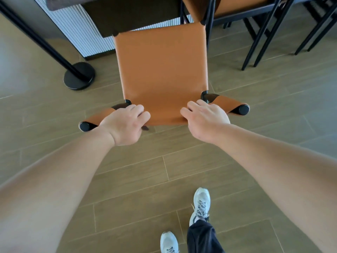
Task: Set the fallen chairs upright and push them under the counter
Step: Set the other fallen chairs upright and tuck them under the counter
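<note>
An orange leather chair (161, 70) with a black frame stands upright in front of me, its far end under the dark counter (116, 8). My left hand (125, 123) grips the chair's near edge on the left, fingers curled over the leather. My right hand (204, 119) grips the same edge on the right, beside the black frame post. A second orange chair (237, 4) stands upright to the right, partly under the counter.
A black post with a round base (79, 75) stands on the wooden floor at the left. White ribbed panelling (76, 28) covers the counter's front. More black chair legs (317, 28) stand at the far right. My two white shoes (200, 203) are on the floor below.
</note>
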The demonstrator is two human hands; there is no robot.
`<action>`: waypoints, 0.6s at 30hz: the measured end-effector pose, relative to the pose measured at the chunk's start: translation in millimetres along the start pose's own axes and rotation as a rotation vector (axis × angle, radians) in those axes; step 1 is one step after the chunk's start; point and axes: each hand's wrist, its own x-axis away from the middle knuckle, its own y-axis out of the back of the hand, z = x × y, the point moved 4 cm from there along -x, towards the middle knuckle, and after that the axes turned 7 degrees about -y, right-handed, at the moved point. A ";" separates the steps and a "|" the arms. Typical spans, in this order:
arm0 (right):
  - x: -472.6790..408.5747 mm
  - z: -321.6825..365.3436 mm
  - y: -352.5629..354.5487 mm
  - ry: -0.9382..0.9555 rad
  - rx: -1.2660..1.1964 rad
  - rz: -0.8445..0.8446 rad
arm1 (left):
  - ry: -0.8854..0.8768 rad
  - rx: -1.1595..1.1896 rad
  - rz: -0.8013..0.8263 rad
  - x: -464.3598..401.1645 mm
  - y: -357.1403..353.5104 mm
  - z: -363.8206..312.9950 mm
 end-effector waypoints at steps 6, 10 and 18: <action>-55.6 -23.5 25.2 0.043 -0.017 -0.036 | 0.015 -0.012 -0.023 -37.3 19.0 49.7; -88.0 -37.6 34.9 0.060 -0.003 -0.059 | 0.036 -0.022 0.008 -58.9 23.7 80.3; -139.2 -60.6 45.7 0.077 0.019 -0.110 | 0.047 -0.006 0.042 -94.5 35.2 122.0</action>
